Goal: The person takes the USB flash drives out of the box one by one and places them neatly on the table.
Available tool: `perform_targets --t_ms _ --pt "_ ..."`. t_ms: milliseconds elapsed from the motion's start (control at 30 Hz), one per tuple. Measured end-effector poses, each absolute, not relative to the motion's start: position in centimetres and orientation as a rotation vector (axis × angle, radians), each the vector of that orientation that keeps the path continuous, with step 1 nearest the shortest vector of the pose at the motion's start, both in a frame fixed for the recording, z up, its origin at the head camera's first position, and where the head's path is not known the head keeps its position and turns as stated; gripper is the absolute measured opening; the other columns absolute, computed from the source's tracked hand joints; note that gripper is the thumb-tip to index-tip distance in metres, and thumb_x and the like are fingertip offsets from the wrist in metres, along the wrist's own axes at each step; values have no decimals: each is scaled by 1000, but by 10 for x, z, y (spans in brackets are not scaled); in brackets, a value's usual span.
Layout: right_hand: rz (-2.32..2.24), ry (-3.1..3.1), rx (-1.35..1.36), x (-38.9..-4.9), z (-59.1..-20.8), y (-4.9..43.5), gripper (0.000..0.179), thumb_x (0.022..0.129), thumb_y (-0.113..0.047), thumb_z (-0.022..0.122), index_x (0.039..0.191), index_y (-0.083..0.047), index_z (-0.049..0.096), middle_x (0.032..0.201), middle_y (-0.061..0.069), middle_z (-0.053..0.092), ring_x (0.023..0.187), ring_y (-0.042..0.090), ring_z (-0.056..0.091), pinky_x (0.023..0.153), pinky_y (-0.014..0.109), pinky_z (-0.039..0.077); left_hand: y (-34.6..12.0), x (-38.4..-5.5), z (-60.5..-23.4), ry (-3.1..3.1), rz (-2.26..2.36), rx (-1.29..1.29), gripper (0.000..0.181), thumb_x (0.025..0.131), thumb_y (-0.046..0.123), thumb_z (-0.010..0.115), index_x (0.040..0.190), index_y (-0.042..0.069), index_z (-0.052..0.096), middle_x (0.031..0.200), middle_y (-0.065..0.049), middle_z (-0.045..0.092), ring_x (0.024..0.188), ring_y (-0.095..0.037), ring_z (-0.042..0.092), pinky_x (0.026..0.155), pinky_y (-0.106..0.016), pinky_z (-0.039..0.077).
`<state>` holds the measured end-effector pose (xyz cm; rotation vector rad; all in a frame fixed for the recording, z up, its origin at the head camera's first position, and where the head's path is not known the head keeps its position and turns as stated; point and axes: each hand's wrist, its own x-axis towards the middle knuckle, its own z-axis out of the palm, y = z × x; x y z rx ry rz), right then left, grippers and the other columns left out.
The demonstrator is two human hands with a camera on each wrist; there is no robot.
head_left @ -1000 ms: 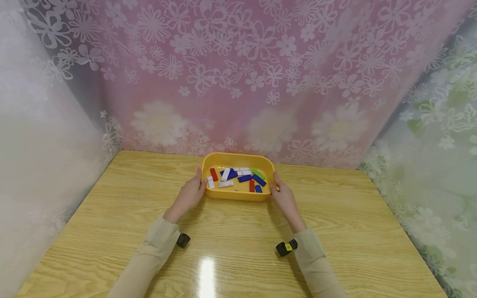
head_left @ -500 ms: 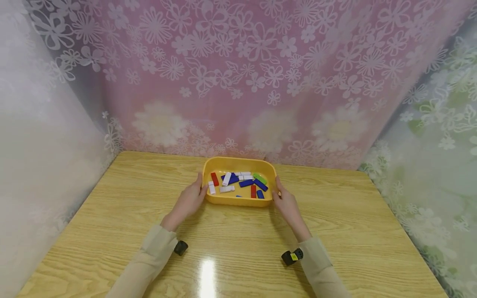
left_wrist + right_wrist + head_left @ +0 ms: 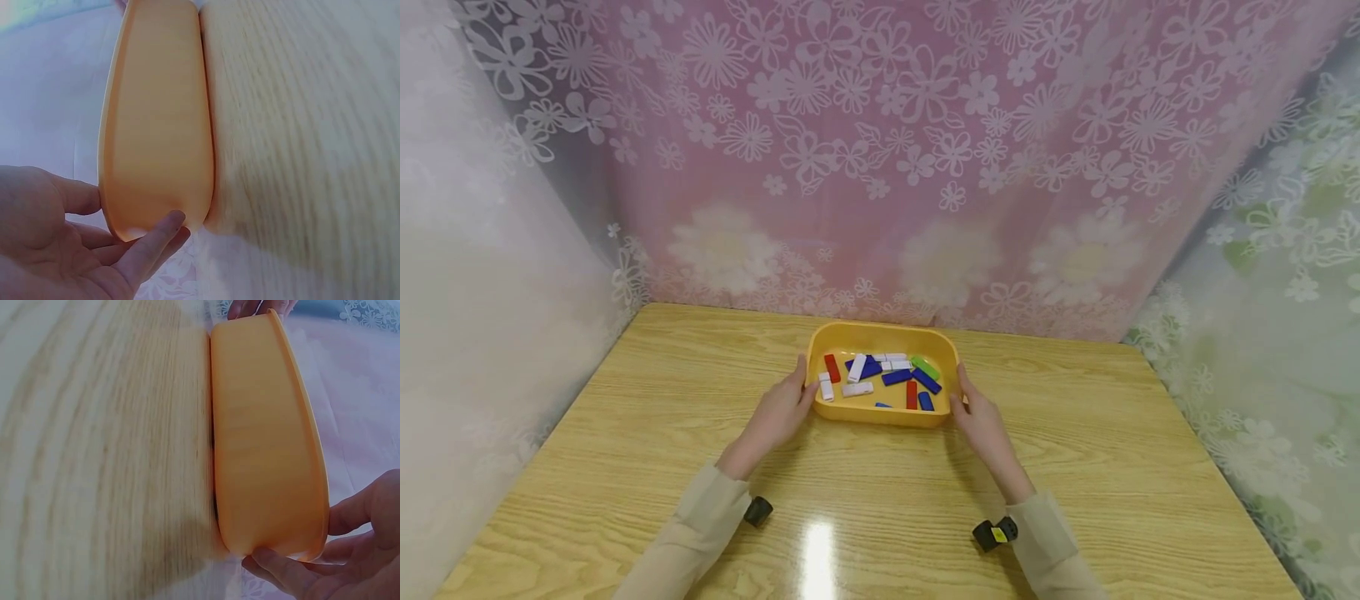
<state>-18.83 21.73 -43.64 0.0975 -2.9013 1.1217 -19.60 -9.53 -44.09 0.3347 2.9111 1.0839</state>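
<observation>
A yellow plastic bin stands on the table, its long side facing me. My left hand grips its left end, and my right hand grips the right end. In the left wrist view, the thumb is at the rim and the fingers lie against the end wall of the bin. The right wrist view shows a similar hold on the bin. Inside lie several small oblong pieces resembling USB sticks: white, red, blue and green.
The wooden table stretches out in front of and beside the bin. Just behind its back edge hangs a pink flowered curtain. Pale curtains close in the sides. Small black devices sit at both wrists.
Both hands have drawn the bin a little toward me and slightly right, away from the back edge. The pieces inside moved along with it. The grip looks the same.
</observation>
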Motion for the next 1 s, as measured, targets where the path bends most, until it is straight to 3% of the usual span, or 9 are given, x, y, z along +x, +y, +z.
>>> perform_targets --t_ms 133,233,367,467,567,767,833,900,1000 --pt "1122 -2869 129 -183 -436 216 57 105 -10 47 156 5 26 145 36 45 77 37 66 69 41 55 -97 -193 -441 2899 1085 335 63 109 21 46 154 -13 19 149 -31 43 131 -42 53 103 -54 46" --pt "1142 -2873 121 -180 -434 215 58 105 -10 47 156 6 26 139 38 50 53 21 41 54 30 40 -97 -189 -440 2896 1073 337 63 109 22 46 154 -13 19 151 -31 41 135 -42 48 106 -54 44" --pt "1142 -2907 97 -176 -433 215 59 105 -10 48 157 4 24 113 36 61 56 18 39 54 28 36 -97 -184 -438 2907 1060 352 62 109 20 47 153 -15 21 150 -31 41 134 -43 49 106 -54 44" --pt "1103 -2917 108 -174 -433 215 58 105 -9 49 156 5 25 120 35 61 70 26 57 61 29 44 -97 -181 -436 2910 1060 364 62 109 20 48 153 -15 21 151 -32 41 134 -44 48 106 -55 43" --pt "1093 -2925 104 -172 -433 215 58 105 -10 49 156 5 25 112 33 63 74 29 58 62 30 44 -98 -180 -436 2905 1059 367 62 108 19 48 153 -15 21 152 -31 39 137 -44 45 108 -55 42" --pt "1112 -2932 71 -171 -434 215 59 105 -11 49 157 3 25 79 16 55 56 16 37 54 27 35 -98 -177 -439 2906 1054 365 63 108 21 49 153 -14 21 152 -31 40 136 -44 46 107 -55 42" --pt "1113 -2937 60 -171 -434 214 59 105 -11 49 158 2 24 84 21 58 56 15 37 54 26 35 -98 -176 -439 2913 1059 373 64 108 21 49 153 -14 21 151 -31 41 135 -44 47 106 -56 43" --pt "1116 -2937 59 -171 -433 214 59 105 -10 49 157 3 24 108 30 64 58 17 39 56 27 37 -98 -176 -440 2917 1066 378 64 108 20 50 153 -14 22 151 -31 41 135 -44 48 106 -56 43" --pt "1111 -2941 74 -170 -432 214 59 106 -11 49 157 3 24 145 32 48 71 26 53 64 32 46 -99 -176 -440 2923 1066 384 64 108 20 50 153 -15 22 151 -31 41 135 -44 48 105 -56 43"
